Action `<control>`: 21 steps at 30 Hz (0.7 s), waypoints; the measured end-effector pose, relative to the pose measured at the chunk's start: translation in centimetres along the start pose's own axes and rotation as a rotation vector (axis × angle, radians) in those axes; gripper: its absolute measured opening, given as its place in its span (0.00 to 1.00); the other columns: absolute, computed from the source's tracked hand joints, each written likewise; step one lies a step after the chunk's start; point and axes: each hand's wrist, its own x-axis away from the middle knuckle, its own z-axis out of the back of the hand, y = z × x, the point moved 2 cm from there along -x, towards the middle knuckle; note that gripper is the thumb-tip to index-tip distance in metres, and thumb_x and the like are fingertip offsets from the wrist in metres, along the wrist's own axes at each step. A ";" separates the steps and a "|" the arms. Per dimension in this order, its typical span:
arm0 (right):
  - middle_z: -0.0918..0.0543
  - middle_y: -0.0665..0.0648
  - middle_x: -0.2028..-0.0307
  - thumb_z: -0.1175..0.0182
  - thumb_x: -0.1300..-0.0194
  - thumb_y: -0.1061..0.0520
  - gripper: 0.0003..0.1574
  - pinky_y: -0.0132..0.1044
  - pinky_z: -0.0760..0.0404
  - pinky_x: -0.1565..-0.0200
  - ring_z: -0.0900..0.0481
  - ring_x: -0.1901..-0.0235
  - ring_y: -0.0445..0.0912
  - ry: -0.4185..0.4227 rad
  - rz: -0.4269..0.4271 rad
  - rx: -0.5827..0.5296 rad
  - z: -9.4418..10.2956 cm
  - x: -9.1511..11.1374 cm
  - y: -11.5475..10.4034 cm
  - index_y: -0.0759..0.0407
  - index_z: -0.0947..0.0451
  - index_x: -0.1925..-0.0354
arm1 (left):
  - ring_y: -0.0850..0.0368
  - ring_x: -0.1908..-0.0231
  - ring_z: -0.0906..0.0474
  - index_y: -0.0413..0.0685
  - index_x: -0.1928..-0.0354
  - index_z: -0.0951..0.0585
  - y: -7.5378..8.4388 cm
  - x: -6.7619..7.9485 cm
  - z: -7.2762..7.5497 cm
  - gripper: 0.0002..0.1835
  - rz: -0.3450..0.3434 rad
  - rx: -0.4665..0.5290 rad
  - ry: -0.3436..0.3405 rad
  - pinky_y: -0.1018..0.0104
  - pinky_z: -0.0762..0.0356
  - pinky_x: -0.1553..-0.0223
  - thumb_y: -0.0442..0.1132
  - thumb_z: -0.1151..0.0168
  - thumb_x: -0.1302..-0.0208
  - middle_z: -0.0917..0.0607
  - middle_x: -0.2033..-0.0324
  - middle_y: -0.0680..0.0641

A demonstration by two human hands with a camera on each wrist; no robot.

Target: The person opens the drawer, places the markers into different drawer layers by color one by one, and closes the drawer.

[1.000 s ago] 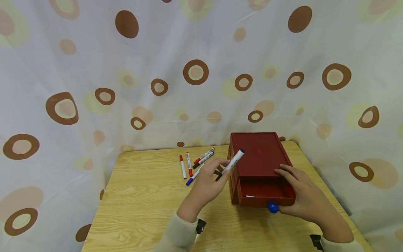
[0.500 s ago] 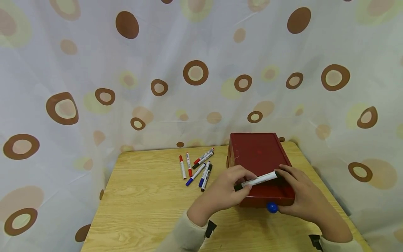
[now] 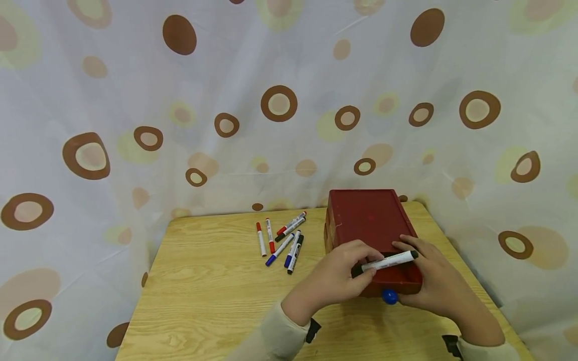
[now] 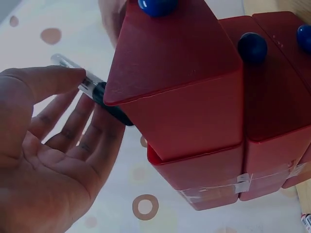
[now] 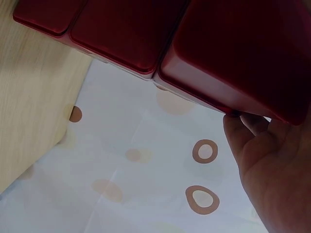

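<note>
White marker (image 3: 393, 261) pinched in L hand (image 3: 340, 275) by pulled-out drawer (image 3: 410, 287); R hand (image 3: 435, 278) spread on red box (image 3: 366, 215), nr blue knob (image 3: 390, 296).

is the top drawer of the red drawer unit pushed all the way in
No, the left wrist view shows the top drawer jutting out past the lower drawers.

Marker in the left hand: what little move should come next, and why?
Probably lower the marker into the pulled-out drawer: the left hand holds it just above, and the right hand touches the red drawer unit.
</note>
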 end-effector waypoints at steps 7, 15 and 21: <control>0.29 0.62 0.27 0.07 0.70 0.47 0.72 0.67 0.20 0.45 0.29 0.33 0.63 0.000 0.008 0.025 0.0 -0.1 -0.2 0.54 0.28 0.26 | 0.59 0.49 0.19 0.51 0.34 0.21 -0.6 0.5 -0.1 0.20 0.038 0.024 0.076 0.76 0.20 0.45 0.39 0.35 0.25 0.16 0.47 0.50; 0.30 0.62 0.27 0.08 0.69 0.46 0.72 0.70 0.21 0.45 0.31 0.32 0.65 -0.023 -0.009 0.032 0.0 -0.2 -0.1 0.53 0.29 0.26 | 0.58 0.59 0.20 0.47 0.39 0.18 -2.3 1.8 0.6 0.15 0.070 0.083 0.249 0.66 0.13 0.58 0.38 0.36 0.25 0.17 0.54 0.53; 0.31 0.62 0.26 0.08 0.69 0.45 0.73 0.70 0.22 0.44 0.32 0.31 0.65 -0.037 -0.016 0.037 0.0 -0.2 -0.1 0.52 0.30 0.25 | 0.57 0.60 0.18 0.44 0.43 0.16 -4.2 2.9 1.3 0.13 0.159 0.074 0.373 0.61 0.12 0.56 0.34 0.36 0.26 0.15 0.57 0.48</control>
